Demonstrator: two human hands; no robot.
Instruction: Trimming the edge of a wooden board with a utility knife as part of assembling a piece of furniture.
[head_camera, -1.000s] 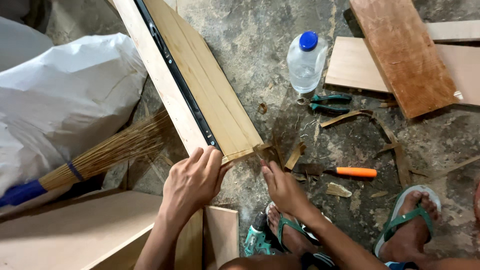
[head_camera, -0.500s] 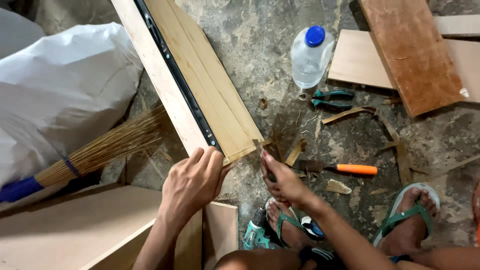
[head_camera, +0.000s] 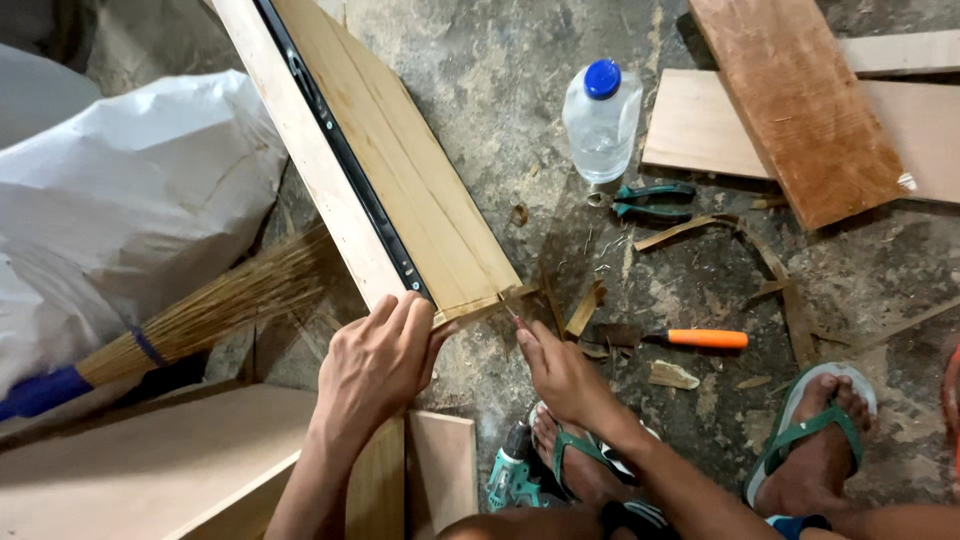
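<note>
We had our left hand (head_camera: 375, 360) pressed flat, fingers together, on the near end of the long pale wooden panel with the black metal slide rail (head_camera: 385, 190) running along it. That hand had barely moved over the last second; it kept pinning the panel's corner down. Our right hand (head_camera: 560, 375) had shifted: a second back it sat lower and closed near the panel corner, half a second back it gripped something dark, and now it had come up to the edge and pinched a thin sliver or small tool tip (head_camera: 512, 318) at the split strip of veneer (head_camera: 490, 305) peeling off the panel's end. What exactly sat between those fingers was too small to tell. We judged the strip was being worked loose at that corner, with the panel leaning over the rough concrete floor (head_camera: 520, 140).

Nearby: orange-handled chisel (head_camera: 665, 338) just right of our right hand, green-handled pliers (head_camera: 650, 200), clear plastic bottle with blue cap (head_camera: 600, 120), teal cordless drill (head_camera: 512, 475) by our foot, straw broom with blue handle (head_camera: 190, 320), white plastic sack (head_camera: 120, 200), reddish-brown board (head_camera: 800, 100).
</note>
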